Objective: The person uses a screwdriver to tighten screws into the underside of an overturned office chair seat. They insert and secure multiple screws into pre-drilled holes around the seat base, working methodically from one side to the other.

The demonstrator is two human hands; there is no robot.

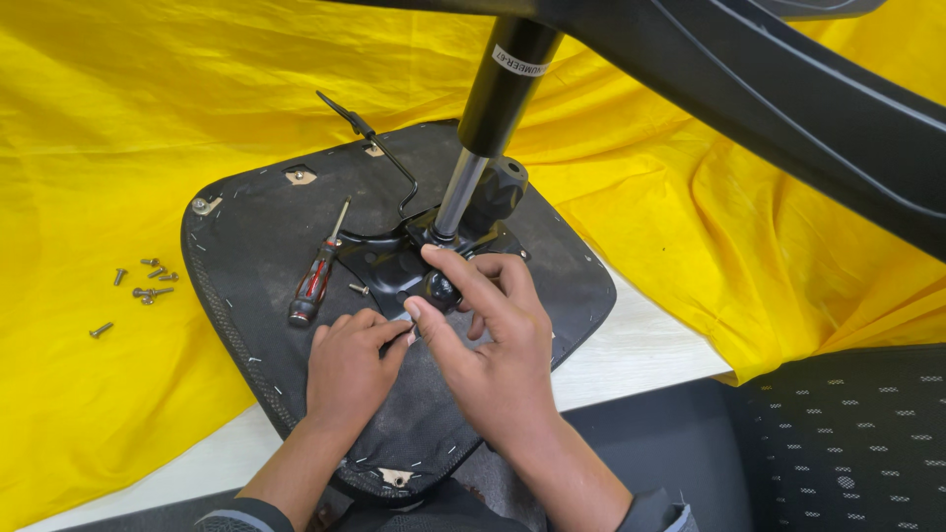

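Yellow cloth [148, 128] on white table [641, 345], both hands on seat underside [246, 227].

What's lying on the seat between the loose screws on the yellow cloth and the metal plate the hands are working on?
A red-and-black screwdriver lies there on the black seat underside, seen in the head view.

Yellow cloth [148, 128] over pale table [641, 355] — evenly lit.

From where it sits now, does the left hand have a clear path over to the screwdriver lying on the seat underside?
Probably yes. The screwdriver lies loose on the seat underside, just up and left of the left hand. Nothing lies between them; the right hand and the metal mechanism plate sit off to the other side.
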